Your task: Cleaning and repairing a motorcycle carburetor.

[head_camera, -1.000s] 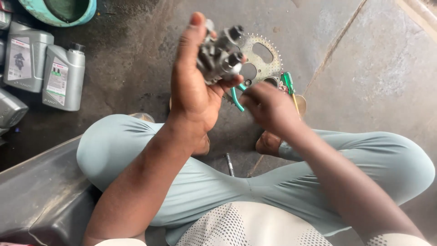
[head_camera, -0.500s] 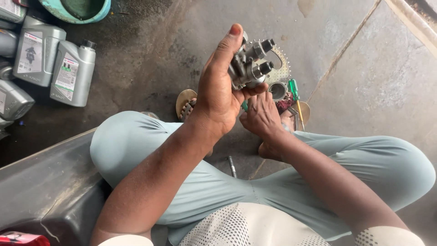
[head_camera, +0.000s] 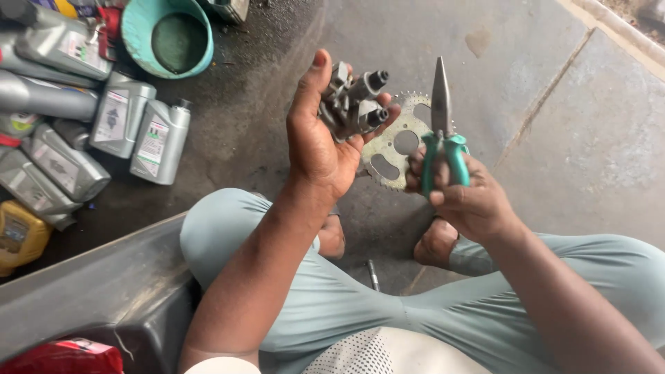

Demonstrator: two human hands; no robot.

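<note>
— What is lying around the person?
— Grey oil bottles and a teal bowl are sitting on the floor to the left; a sprocket is lying behind the hands.
— And the grips?
— The left hand is clasping a metal part at its fingertips; the right hand is gripping green-handled pliers, tips pointing up, just beside that part

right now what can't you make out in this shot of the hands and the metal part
Head view, the only one:
- Metal part: its underside is hidden by the left hand gripping it.
- Pliers: the handle ends are covered by the right hand.
- Sprocket: part of its rim is hidden behind both hands and the pliers.
- Oil bottles: labels too small to read; some are cut by the left edge.
- Red object: cut by the bottom edge.
</note>
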